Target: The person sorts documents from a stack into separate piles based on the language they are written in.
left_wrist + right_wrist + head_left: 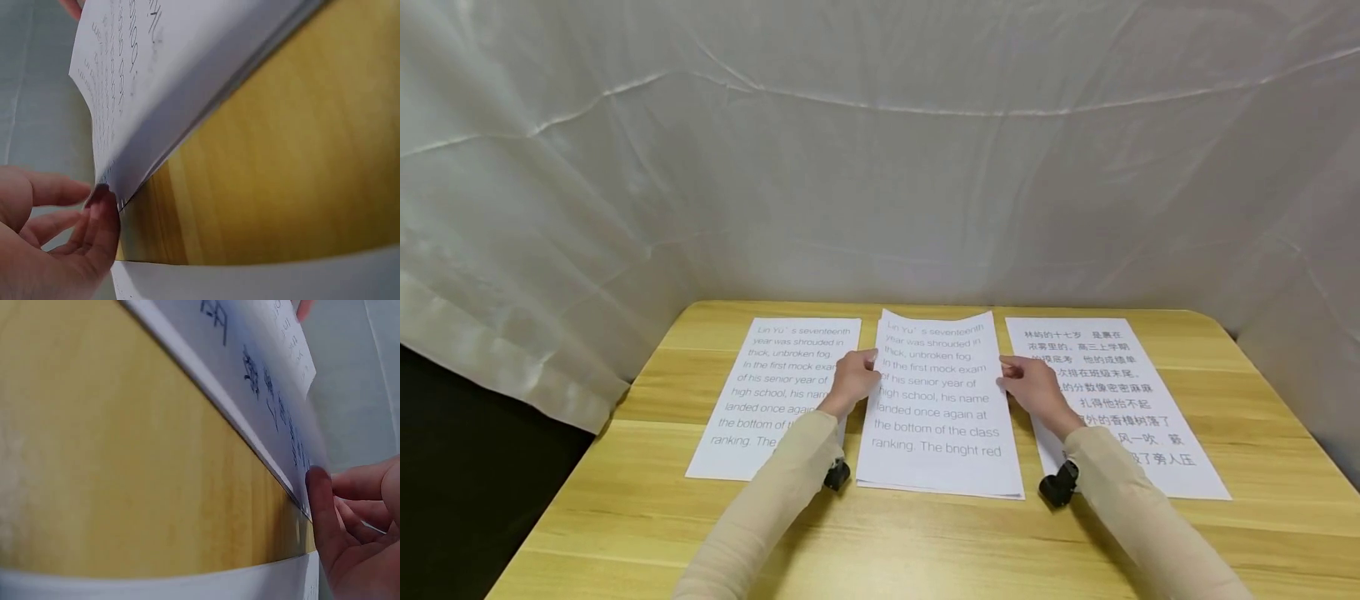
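1. The left paper (730, 458) lies on the counter (865, 550), toward its left edge.
2. The right paper (1150, 475) lies toward the right edge.
3. The middle papers (936, 471) are between these two.
4. A curtain (880, 192) hangs behind the far edge.
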### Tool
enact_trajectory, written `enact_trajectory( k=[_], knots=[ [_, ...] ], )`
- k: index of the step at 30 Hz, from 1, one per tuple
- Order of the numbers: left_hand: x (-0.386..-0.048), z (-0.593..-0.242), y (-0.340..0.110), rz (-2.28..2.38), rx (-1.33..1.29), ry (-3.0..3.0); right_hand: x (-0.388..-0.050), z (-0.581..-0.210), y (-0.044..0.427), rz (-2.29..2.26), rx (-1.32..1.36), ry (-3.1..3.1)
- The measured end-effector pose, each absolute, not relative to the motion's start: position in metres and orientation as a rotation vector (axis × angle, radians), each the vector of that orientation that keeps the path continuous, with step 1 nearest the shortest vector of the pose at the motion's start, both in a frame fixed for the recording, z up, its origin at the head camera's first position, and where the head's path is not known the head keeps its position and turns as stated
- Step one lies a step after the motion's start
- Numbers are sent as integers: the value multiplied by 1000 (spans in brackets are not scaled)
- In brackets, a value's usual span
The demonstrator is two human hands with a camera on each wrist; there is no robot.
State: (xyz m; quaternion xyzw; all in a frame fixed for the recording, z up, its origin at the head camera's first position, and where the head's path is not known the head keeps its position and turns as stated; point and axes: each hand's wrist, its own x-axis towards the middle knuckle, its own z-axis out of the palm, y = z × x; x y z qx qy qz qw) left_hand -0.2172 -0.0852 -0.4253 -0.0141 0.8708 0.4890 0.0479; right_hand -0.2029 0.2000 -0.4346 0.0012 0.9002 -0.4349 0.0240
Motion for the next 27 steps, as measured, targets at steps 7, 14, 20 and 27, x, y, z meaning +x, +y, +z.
enact_trajectory(
  k=[7, 14, 20, 27],
  knots=[
    [-220, -425, -87, 1576, -121, 2607, -202, -428, 203, -1523, 98, 2628],
    [-223, -425, -93, 1689, -174, 2426, -201, -422, 209, -1606, 121, 2543],
    [-222, -417, -98, 1794, -150, 2262, -200, -419, 218, -1654, 129, 2488],
    [-224, -408, -96, 1917, -151, 2191, -197, -410, 221, -1636, 142, 2533]
  ],
)
